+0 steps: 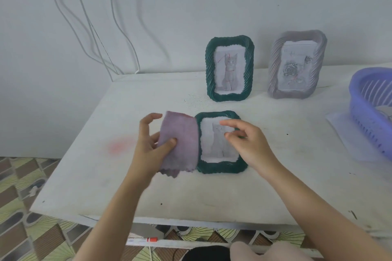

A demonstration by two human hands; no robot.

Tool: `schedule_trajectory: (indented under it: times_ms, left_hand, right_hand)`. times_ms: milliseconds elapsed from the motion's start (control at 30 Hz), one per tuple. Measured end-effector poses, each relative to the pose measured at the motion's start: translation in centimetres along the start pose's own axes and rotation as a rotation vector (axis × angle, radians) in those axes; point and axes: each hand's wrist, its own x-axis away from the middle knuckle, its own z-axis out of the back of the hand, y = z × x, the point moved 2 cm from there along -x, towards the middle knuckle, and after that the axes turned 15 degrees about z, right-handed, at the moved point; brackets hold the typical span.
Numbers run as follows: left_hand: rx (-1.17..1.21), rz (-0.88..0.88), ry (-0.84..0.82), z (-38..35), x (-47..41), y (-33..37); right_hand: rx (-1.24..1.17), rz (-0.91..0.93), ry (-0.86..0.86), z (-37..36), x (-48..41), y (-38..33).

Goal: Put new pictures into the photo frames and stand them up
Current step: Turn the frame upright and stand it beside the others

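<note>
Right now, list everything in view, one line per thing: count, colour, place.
standing cat-picture frame: one, dark green, upright at the table's back
rose-picture frame: one, grey, upright to the right of the standing green one
flat cat-picture frame: one, dark green, lying face up mid-table
cloth: one, purple, over the flat frame's left edge
basket: one, blue-violet slatted plastic, at the table's right edge
table: one, white, against the wall
cables: several, white, hanging down the wall at left
marker: one, white with red cap, below the table's front edge
left hand: one, grips the cloth
right hand: one, fingers relaxed over the flat frame's right side
</note>
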Motion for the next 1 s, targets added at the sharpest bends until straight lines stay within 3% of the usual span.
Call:
schedule_trajectory:
  times_ms: [167, 300, 333, 400, 467, 500, 600, 667, 900, 1000]
  left_hand:
    - [-0.362, 0.093, 0.229, 5.2, -2.5, -0.9]
    - [-0.804, 0.195, 0.379, 6.6, -3.6, -1.8]
    - [-0.915, 0.168, 0.453, 6.6, -3.7, -2.0]
    - [-0.981, -0.062, 0.540, 5.7, -3.5, -1.9]
    - [-0.962, -0.304, 0.421, 3.5, -3.0, -1.6]
    - [-0.939, -0.326, 0.312, 2.2, -2.6, -1.5]
    - [-0.919, -0.202, -0.007, -1.2, -2.1, -2.7]
    - [-0.949, -0.185, -0.119, -2.4, -2.3, -3.6]
    - [-0.707, -0.074, -0.174, -2.8, -2.1, -3.8]
    - [-0.611, -0.047, -0.180, -2.6, -2.3, -3.8]
  right_hand:
    - [0.526, 0.056, 0.013, 0.5, 0.2, 3.0]
    - [0.669, 0.055, 0.030, 0.2, 0.4, 3.6]
    - [0.655, 0.065, 0.038, 0.1, 0.4, 3.6]
    - [0.615, 0.077, 0.068, 0.0, 0.5, 3.4]
    - [0.597, 0.076, 0.082, -0.1, 0.7, 3.2]
    - [0.587, 0.074, 0.083, -0.2, 0.7, 3.1]
    - [0.537, 0.057, 0.090, -0.2, 0.5, 2.9]
    - [0.484, 0.039, 0.108, -0.2, 0.4, 3.0]
    - [-0.090, -0.170, 0.193, 0.6, -0.6, 2.9]
    - [-0.211, -0.224, 0.149, 1.0, -0.8, 2.6]
